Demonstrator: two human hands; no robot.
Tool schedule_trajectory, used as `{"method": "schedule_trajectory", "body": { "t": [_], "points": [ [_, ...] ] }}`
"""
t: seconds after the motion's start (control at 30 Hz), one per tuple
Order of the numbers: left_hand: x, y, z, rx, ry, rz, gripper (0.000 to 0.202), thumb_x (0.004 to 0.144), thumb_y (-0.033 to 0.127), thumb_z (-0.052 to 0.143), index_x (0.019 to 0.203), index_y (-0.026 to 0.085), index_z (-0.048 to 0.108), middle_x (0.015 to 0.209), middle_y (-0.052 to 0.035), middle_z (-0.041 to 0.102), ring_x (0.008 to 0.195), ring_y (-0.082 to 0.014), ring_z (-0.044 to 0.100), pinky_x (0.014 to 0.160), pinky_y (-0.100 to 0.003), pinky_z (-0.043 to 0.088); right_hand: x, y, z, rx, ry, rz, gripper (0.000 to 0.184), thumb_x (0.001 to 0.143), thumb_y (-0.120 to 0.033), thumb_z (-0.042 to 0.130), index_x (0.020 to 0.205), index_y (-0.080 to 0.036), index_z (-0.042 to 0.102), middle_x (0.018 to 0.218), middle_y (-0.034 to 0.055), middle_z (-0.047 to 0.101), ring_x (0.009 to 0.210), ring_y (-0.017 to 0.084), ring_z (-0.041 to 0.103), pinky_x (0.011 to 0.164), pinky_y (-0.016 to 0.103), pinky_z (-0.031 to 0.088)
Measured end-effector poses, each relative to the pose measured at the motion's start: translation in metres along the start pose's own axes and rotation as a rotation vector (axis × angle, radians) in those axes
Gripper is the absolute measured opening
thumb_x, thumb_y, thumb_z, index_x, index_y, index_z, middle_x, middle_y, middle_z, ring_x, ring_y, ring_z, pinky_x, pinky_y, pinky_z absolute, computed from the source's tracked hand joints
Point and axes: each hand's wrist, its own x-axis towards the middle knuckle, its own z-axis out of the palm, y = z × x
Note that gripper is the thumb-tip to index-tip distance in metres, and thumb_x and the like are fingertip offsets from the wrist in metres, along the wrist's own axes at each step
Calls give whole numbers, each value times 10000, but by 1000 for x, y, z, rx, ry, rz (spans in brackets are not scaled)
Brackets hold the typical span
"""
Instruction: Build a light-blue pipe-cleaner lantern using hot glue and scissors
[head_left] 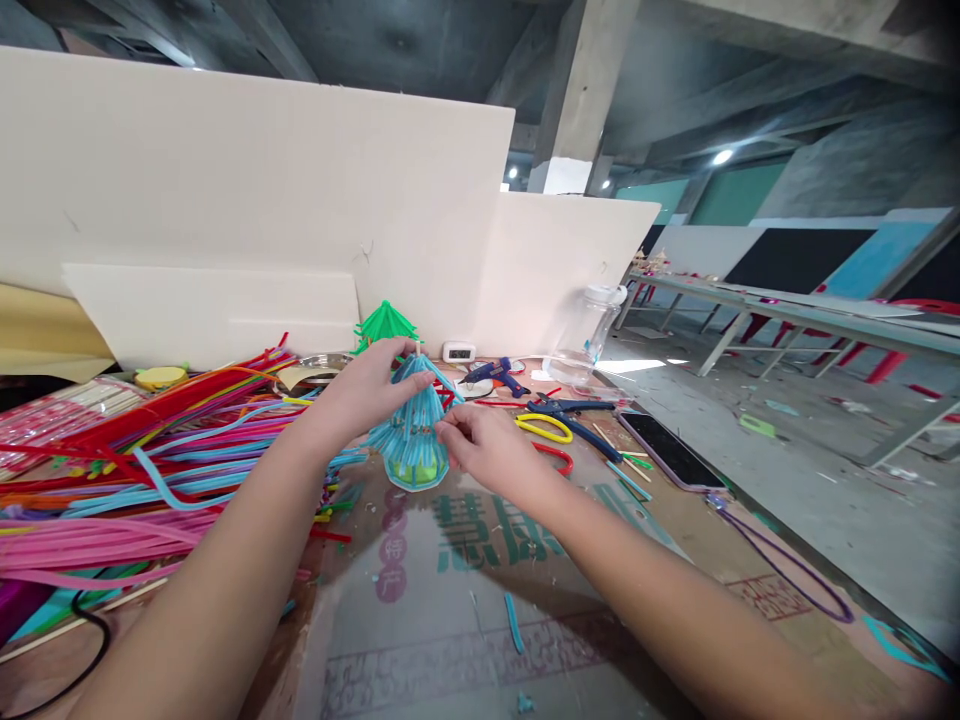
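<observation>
A light-blue cone-shaped model (415,425), made of thin blue strips with a flared lower edge, stands upright on the cardboard-covered table. A green patch shows inside its base. My left hand (386,385) grips the cone near its tip, thumb in front and fingers behind. My right hand (484,445) is at the cone's right side, thumb and fingertips pinched together. What lies in that pinch is too small to make out. A loose blue strip slants from the tip toward the right hand. Behind the cone sits a green umbrella-shaped piece (385,322).
Bundles of coloured pipe cleaners (150,460) cover the left side. To the right lie a blue glue gun (501,378), yellow-handled scissors (546,429), dark-blue pliers (581,415) and a phone (670,450). A clear bottle (589,335) and a small digital clock (459,352) stand behind.
</observation>
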Motion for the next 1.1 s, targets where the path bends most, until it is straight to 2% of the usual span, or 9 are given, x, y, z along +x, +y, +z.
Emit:
{"method": "schedule_trajectory", "body": {
  "t": [0.2, 0.33, 0.47, 0.6, 0.8, 0.97, 1.1],
  "points": [
    [-1, 3, -2, -2, -14, -19, 446, 841, 512, 523, 1146, 190, 569, 1182, -86, 612, 1010, -255, 585, 857, -372, 462, 1, -1, -3, 29, -66, 14, 310, 910, -252, 500, 628, -177, 601, 602, 8, 636, 560, 116, 528, 553, 236, 313],
    [-1, 2, -3, -20, -26, -11, 470, 834, 528, 527, 1156, 190, 569, 1165, -94, 618, 1021, -266, 595, 838, -375, 481, 2, 3, 0, 128, -80, 57, 288, 917, -261, 485, 665, -177, 597, 589, 2, 640, 539, 113, 553, 540, 225, 350],
    [-3, 1, -5, -30, -54, -21, 523, 809, 536, 563, 1197, 186, 551, 1171, -101, 619, 1028, -274, 608, 842, -384, 491, 4, 10, 7, 366, -133, 135, 216, 916, -277, 495, 747, -182, 591, 579, -12, 632, 495, 114, 568, 509, 219, 420],
    [-4, 2, -5, -17, -58, -16, 504, 801, 506, 572, 1189, 187, 549, 1169, -104, 621, 1030, -278, 611, 834, -385, 494, 9, 11, 7, 650, -258, 278, 205, 903, -270, 530, 720, -183, 557, 547, -28, 622, 446, 102, 561, 452, 204, 454],
    [-5, 8, -5, 8, -48, -2, 477, 782, 482, 592, 1154, 186, 549, 1085, -86, 630, 981, -265, 610, 810, -367, 478, 11, 11, -1, 818, -331, 344, 204, 868, -261, 580, 694, -155, 582, 528, -18, 635, 422, 82, 568, 428, 174, 456],
    [-4, 14, -4, 85, -33, 26, 346, 780, 415, 586, 1036, 183, 560, 1012, -70, 615, 903, -248, 589, 799, -358, 450, 13, 18, 0, 874, -337, 352, 252, 812, -356, 672, 698, -143, 599, 545, -7, 649, 428, 80, 574, 420, 172, 454],
    [-5, 16, -5, 90, -29, 25, 326, 773, 409, 590, 1004, 182, 555, 974, -59, 600, 868, -240, 582, 774, -342, 436, 13, 20, 3, 900, -313, 359, 270, 808, -381, 685, 723, -137, 609, 555, -2, 648, 440, 75, 576, 421, 162, 444]
  ]
}}
